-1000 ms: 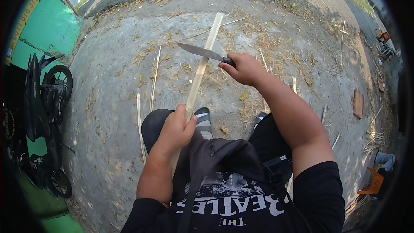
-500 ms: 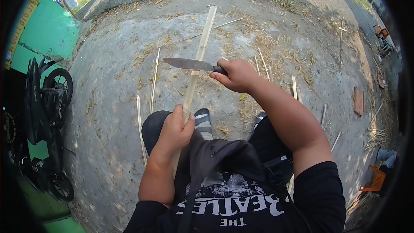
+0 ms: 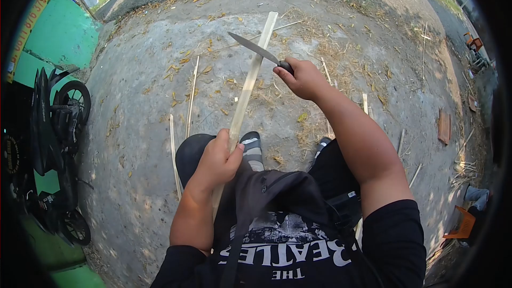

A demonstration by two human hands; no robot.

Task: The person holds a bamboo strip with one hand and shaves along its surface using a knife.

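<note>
A long, pale strip that looks like split bamboo [image 3: 247, 92] slants away from my lap, its far end over the concrete. My left hand [image 3: 220, 159] is wrapped round its lower part, and the near end runs down past my wrist. My right hand [image 3: 303, 78] grips the dark handle of a knife [image 3: 253, 47]. The broad blade lies across the upper part of the strip, its tip pointing up and left. From this angle I cannot tell whether the edge bites into the strip.
Thin strips [image 3: 192, 96] lie on the concrete ground [image 3: 138, 144] among dry leaves. A parked motorcycle [image 3: 53, 154] stands at the left by a green wall [image 3: 61, 32]. On the right are a reddish-brown block [image 3: 444, 126] and an orange chair [image 3: 461, 223], with a person's leg [image 3: 476, 196] beside it.
The knife has moved up along the strip, away from my body, and its blade now tilts more steeply. The strip's far end has shifted right. My left hand keeps its hold.
</note>
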